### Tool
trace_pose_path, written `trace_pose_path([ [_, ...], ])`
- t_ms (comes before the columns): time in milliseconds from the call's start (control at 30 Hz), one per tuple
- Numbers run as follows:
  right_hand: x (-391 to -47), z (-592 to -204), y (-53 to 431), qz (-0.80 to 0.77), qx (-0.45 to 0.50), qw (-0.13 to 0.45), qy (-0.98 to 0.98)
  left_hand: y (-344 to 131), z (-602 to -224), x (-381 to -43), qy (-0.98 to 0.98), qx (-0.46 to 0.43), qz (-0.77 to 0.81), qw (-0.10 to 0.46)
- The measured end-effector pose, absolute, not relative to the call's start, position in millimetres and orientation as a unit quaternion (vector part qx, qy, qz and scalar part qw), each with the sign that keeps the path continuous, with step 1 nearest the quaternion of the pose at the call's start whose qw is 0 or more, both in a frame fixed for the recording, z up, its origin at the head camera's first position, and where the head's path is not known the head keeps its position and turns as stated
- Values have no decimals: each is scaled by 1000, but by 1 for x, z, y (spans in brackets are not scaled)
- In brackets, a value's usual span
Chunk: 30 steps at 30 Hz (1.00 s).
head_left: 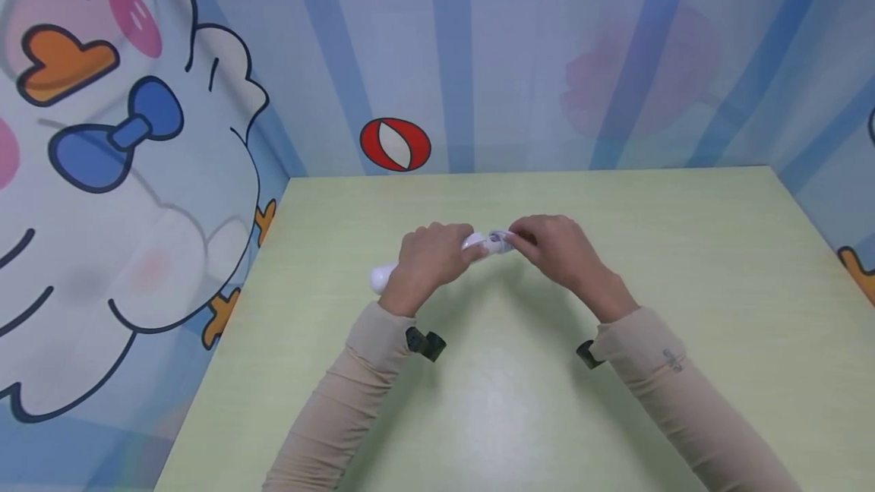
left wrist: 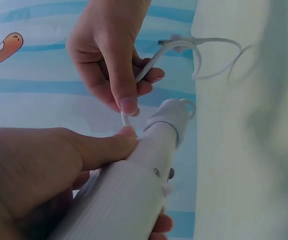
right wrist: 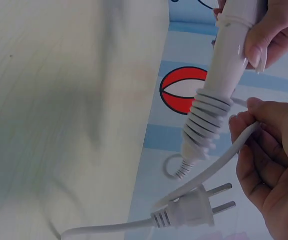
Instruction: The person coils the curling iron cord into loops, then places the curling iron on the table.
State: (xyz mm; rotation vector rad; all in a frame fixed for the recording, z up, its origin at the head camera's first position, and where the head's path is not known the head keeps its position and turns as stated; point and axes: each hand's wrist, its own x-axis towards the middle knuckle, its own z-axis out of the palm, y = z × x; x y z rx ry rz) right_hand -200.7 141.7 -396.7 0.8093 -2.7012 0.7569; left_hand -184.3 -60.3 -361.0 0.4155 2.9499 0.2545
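My left hand [head_left: 434,253] grips a white wand-shaped electric appliance [head_left: 383,277] around its body; its rounded end sticks out on the left. White power cord [right wrist: 206,120] is wound in several coils around the narrower end of the appliance, above a ribbed cord sleeve [right wrist: 184,169]. Close to that end, my right hand [head_left: 557,249] pinches a loose stretch of the cord between thumb and fingers. The two-pin plug [right wrist: 191,207] dangles below the right hand in the right wrist view. Small knobs [left wrist: 171,173] show on the appliance's side in the left wrist view.
Both hands are above a pale green-yellow table [head_left: 506,416]. Behind it stands a blue striped wall [head_left: 519,59] with a printed red-and-white ball [head_left: 395,144]. A printed cartoon bird [head_left: 137,173] covers the left wall.
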Motion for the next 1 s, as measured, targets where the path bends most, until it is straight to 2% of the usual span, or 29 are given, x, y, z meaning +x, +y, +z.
trace_pose_path([
  [333, -198, -403, 138, 357, 208, 69, -908, -64, -367, -194, 978, 113, 174, 35],
  [533, -199, -411, 136, 421, 193, 81, -883, -68, -358, -195, 974, 103, 199, 24],
  [800, -198, -418, 136, 451, 194, 107, -865, -70, -352, -197, 966, 103, 235, 23],
  [1000, -198, -424, 139, 501, 178, 67, -844, -70, -347, -196, 958, 107, 263, 35],
])
